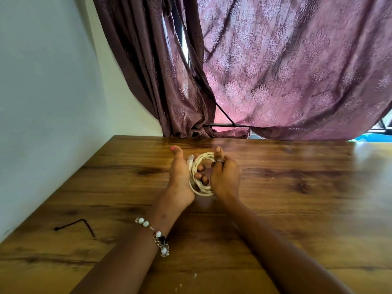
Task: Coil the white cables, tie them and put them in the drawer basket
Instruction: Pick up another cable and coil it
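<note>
Head view, mid-frame: left hand (pixel 180 177) and right hand (pixel 225 177) both curl fingers around the white cable coil (pixel 199 183); untied loops could spring apart if either grip loosens.

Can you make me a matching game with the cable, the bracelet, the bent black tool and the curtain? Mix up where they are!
Things:
1. white cable
2. bead bracelet
3. bent black tool
4. curtain

Places:
A. lying on the table, far left
B. hanging behind the table
C. coiled, held by the left hand and right hand
D. on the left wrist

Pairs: 1-C, 2-D, 3-A, 4-B
</note>
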